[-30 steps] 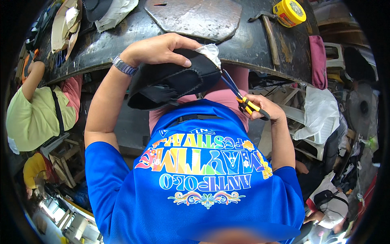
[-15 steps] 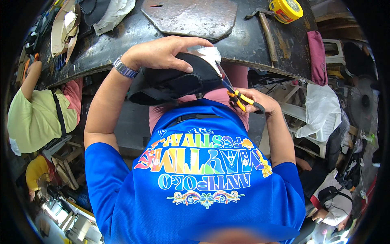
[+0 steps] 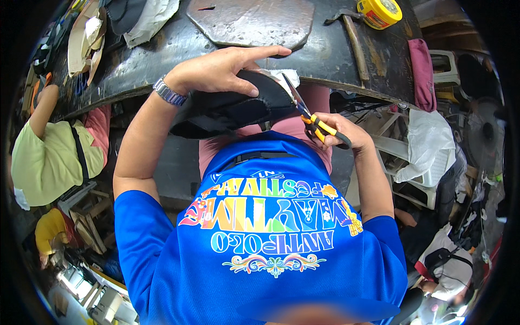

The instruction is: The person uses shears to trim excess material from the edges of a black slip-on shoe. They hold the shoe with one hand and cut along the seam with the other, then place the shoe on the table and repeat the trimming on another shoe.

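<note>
My left hand (image 3: 216,73), with a metal watch on its wrist, grips a black shoe upper (image 3: 233,111) above my lap, just off the table's front edge. Its thumb presses on the black surface while the index finger stretches out to the right. White lining (image 3: 284,81) sticks out along the far right edge of the upper. In my right hand (image 3: 344,130) are scissors (image 3: 311,116) with yellow and black handles. Their blades point up and left, against the upper's right edge by the lining; one blade shows over the white material.
On the dark table (image 3: 336,62) lie an octagonal board (image 3: 252,21), a hammer (image 3: 356,49), a yellow tub (image 3: 379,13) and a folded pink cloth (image 3: 422,76). Cut pieces (image 3: 86,38) lie at the far left. A person in light green (image 3: 51,157) sits left; white plastic stools (image 3: 422,179) stand right.
My right hand has turned the scissors slightly, and a blade now shows over the white lining. The left index finger has lifted off the lining and straightened.
</note>
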A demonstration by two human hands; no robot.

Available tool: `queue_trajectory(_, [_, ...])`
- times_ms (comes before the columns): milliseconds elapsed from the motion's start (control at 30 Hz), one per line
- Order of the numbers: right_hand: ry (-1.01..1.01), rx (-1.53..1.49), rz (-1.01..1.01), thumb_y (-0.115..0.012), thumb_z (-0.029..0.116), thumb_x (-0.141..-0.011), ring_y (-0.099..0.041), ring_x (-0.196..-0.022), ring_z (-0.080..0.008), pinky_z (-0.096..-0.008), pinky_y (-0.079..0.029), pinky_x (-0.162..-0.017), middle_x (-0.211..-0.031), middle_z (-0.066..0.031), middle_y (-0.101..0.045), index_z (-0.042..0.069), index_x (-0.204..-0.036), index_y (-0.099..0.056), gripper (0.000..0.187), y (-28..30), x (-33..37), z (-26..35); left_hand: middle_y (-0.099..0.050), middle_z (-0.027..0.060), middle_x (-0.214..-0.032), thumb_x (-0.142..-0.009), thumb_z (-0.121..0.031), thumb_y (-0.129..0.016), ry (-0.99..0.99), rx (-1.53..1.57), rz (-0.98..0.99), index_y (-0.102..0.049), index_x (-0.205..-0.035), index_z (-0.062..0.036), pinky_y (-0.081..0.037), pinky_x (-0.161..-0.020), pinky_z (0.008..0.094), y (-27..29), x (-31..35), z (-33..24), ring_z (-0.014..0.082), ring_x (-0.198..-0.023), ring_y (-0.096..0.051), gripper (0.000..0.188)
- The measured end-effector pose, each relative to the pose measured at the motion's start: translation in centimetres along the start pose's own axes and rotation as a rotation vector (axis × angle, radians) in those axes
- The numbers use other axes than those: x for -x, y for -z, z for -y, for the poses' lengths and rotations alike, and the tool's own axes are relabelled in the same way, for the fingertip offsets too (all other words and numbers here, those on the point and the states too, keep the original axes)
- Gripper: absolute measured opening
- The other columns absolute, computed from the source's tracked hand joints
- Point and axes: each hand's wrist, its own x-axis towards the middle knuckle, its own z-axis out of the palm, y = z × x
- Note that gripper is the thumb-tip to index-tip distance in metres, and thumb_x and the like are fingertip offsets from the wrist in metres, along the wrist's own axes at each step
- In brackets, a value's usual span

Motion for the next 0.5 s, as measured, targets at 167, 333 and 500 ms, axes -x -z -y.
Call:
queue_trajectory(167, [-0.020,-0.071,-0.085,-0.085,0.033,-0.071,-0.048,-0.075,-0.0063,-0.0239,-0.039,-0.067,-0.080,0.0035,-0.052,0.008,-0.084,-0.055,0.041,-0.1,0.4,-0.1,-0.044,0.0090,-0.148,-0.078,0.004,-0.068,0.057,-0.036,0.002,-0.027,-0.153,-0.0125,-0.045,-0.104,0.0346,0.2,0.2,0.0,0.0231,-0.121,-0.058,0.086])
queue_trajectory(333, [-0.073,-0.037,-0.118,-0.085,0.029,-0.071,-0.049,-0.066,-0.0049,-0.0216,-0.038,-0.058,-0.074,0.0043,-0.053,0.008,-0.084,-0.055,0.039,0.2,1.1,-0.2,-0.059,0.0142,-0.127,-0.078,0.003,-0.069,-0.012,-0.132,-0.035,-0.028,-0.152,-0.0166,-0.049,-0.097,0.0352,0.1,0.2,0.2,0.0220,-0.108,-0.064,0.088])
queue_trajectory(500, [-0.092,-0.030,-0.078,-0.085,0.031,-0.072,-0.048,-0.059,-0.0043,-0.0206,-0.038,-0.052,-0.071,0.0044,-0.053,0.008,-0.086,-0.056,0.040,0.3,1.1,-0.2,-0.037,0.0085,-0.153,-0.077,0.004,-0.069,0.064,-0.086,0.005,-0.025,-0.153,-0.0105,-0.044,-0.105,0.0359,-0.3,0.1,0.3,0.0228,-0.121,-0.058,0.089])
